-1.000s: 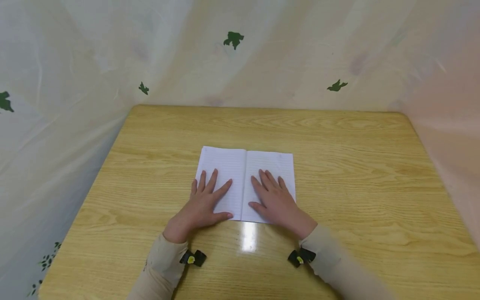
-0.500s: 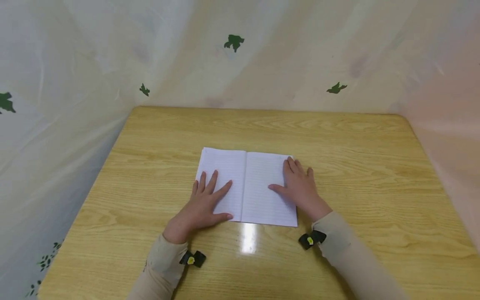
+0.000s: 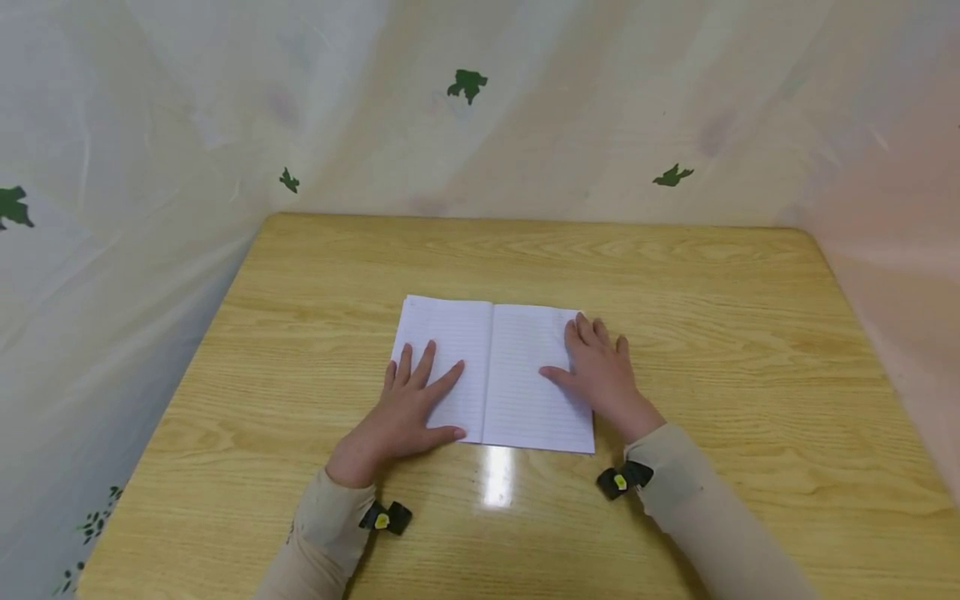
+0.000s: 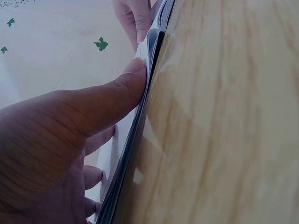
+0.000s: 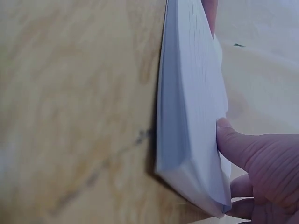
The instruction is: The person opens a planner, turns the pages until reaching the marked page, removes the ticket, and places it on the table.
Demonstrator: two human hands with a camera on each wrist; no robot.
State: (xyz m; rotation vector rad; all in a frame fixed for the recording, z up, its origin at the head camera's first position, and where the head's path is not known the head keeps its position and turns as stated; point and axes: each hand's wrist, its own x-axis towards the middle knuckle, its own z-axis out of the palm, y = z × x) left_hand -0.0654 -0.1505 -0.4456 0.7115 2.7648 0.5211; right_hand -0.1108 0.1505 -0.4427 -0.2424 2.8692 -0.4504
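An open lined notebook (image 3: 517, 375) lies on the wooden table, blank pages facing up. Spread flat over its left page is my left hand (image 3: 408, 408), fingers apart and thumb near the bottom edge. The left wrist view shows that thumb (image 4: 114, 93) resting at the edge of the stacked pages. My right hand (image 3: 603, 371) is at the upper right corner of the right page, fingertips touching the corner and thumb stretched inward over the paper. From the right wrist, the right thumb (image 5: 233, 140) lies on the page and the other fingers are at its outer edge.
The wooden table (image 3: 712, 333) extends around the notebook on all sides. Behind and beside it hangs a pale cloth (image 3: 360, 100) with green bird prints. A dark wrist strap piece (image 3: 386, 517) sticks out from each sleeve.
My right hand has slid from the middle of the right page out to its upper right corner, then barely moved. My left hand has stayed in place on the left page.
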